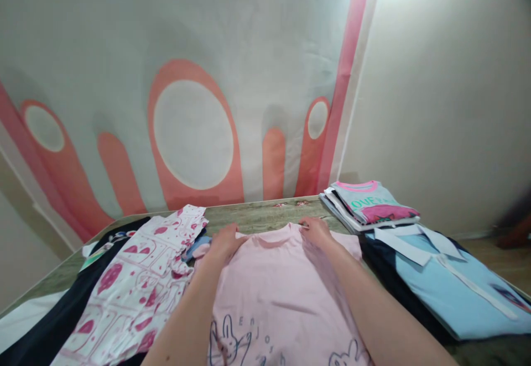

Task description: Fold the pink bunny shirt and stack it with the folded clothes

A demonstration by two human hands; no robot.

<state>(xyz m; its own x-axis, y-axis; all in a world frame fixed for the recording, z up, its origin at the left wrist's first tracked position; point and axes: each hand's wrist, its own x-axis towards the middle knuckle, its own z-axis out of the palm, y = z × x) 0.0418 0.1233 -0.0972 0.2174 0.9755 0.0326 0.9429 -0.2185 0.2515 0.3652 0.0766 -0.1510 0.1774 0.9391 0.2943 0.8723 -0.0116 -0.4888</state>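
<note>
A pale pink T-shirt lies spread out in front of me, its collar at the far side. Rabbit drawings and letters are printed on its lower front. My left hand is closed on its left shoulder, the thumb pointing in toward the collar. Just beside the neckline, my right hand pinches the right shoulder; the fingertips are partly hidden. Left of the shirt lies a white garment with a pink print, over dark clothing.
A stack of folded clothes, topped by a grey shirt with pink trim, sits at the back right. Nearer lies a light blue garment with white straps. The wooden table meets a wall decorated with coral shapes.
</note>
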